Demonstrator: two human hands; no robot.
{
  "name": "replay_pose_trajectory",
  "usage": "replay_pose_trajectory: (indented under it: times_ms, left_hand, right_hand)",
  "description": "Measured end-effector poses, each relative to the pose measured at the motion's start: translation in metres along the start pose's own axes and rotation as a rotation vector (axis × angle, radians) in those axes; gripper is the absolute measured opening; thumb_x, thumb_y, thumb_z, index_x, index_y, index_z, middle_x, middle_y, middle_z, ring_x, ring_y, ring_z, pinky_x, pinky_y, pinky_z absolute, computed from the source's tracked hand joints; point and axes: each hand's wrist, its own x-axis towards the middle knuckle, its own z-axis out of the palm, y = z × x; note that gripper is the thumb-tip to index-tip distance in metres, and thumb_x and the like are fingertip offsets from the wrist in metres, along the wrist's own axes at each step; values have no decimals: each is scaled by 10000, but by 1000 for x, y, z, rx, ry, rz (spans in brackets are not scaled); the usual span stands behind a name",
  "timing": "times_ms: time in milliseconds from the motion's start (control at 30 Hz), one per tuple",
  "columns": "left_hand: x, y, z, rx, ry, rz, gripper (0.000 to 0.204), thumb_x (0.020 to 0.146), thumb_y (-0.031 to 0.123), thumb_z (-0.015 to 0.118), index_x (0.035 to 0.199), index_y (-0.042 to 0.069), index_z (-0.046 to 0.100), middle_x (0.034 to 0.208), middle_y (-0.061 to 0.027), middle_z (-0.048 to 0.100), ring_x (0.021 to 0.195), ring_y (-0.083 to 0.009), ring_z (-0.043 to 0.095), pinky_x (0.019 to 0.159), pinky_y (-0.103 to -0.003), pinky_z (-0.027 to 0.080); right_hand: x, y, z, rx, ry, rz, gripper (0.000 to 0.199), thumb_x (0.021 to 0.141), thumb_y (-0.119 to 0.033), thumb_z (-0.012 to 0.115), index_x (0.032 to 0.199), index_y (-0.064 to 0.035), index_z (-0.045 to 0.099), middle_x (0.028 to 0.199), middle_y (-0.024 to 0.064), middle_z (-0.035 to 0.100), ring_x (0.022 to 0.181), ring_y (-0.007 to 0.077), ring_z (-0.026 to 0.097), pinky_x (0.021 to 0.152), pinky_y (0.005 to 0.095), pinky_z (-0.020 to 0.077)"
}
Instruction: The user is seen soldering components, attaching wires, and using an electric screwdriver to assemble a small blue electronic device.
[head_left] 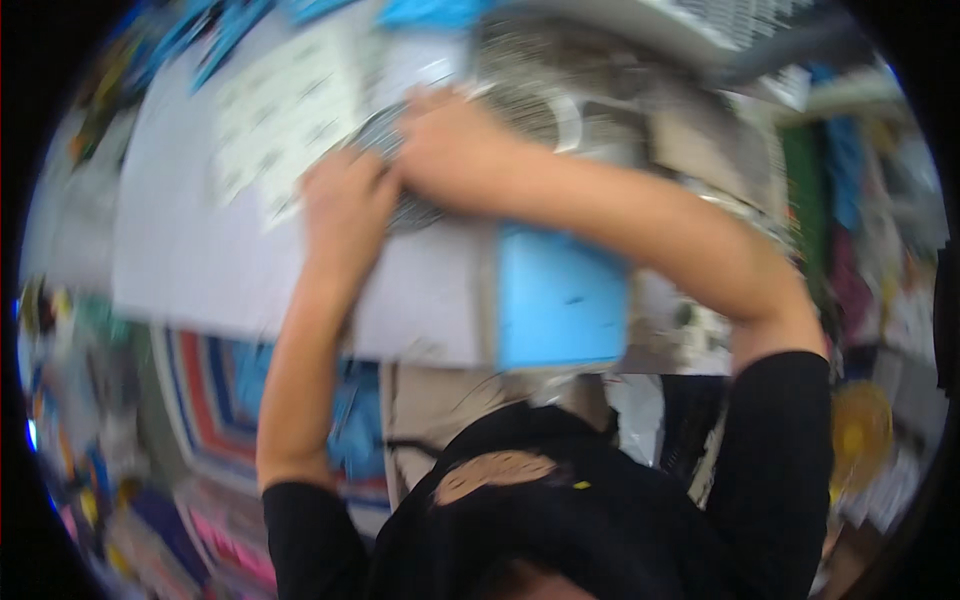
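Both hands meet over a dark grey, round object (415, 216) on the pale tabletop; its exact kind is lost in the blur. My left hand (345, 195) is at its left side, fingers bent toward it. Across its upper part lies my right hand (450, 145), knuckles up. Motion smears the fingers of both hands, so whether they grip the object cannot be made out. Just right of my right hand, a shiny coil-like round thing shows a pale curved rim (568, 120).
A white sheet with rows of dark marks (285, 110) lies left of my hands on the pale table (170, 230). A blue flat folder-like piece (560, 300) sits at the near right. Blue items (430, 12) line the far edge; a brown board-like piece (710, 125) is at right.
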Motion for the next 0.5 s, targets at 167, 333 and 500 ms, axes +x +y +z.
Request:
replay_pose_trajectory:
  times_ms: [167, 333, 500]
  left_hand:
    - [-16, -29, 20, -37, -35, -22, 156, 911, 181, 642, 965, 43, 688, 938, -149, 652, 948, -343, 596, 901, -466, 396]
    - [-5, -11, 24, -84, -69, 85, 171, 974, 190, 619, 1034, 30, 638, 908, -119, 627, 927, -317, 599, 903, -429, 390]
    - [0, -18, 8, -162, -145, -16, 183, 960, 178, 643, 1042, 14, 648, 935, -150, 664, 906, -341, 619, 866, -442, 419]
  right_hand:
    - [27, -7, 25, 187, 5, -23, 185, 847, -318, 627, 841, -221, 785, 966, 69, 751, 1209, 313, 559, 935, 493, 447]
    - [6, -1, 22, 34, -143, 72, 206, 887, -330, 653, 971, -226, 810, 1041, -16, 748, 1206, 260, 492, 946, 444, 388]
    - [27, -4, 22, 95, -83, 49, 189, 874, -323, 670, 941, -220, 813, 994, -29, 749, 1202, 254, 498, 923, 443, 405]
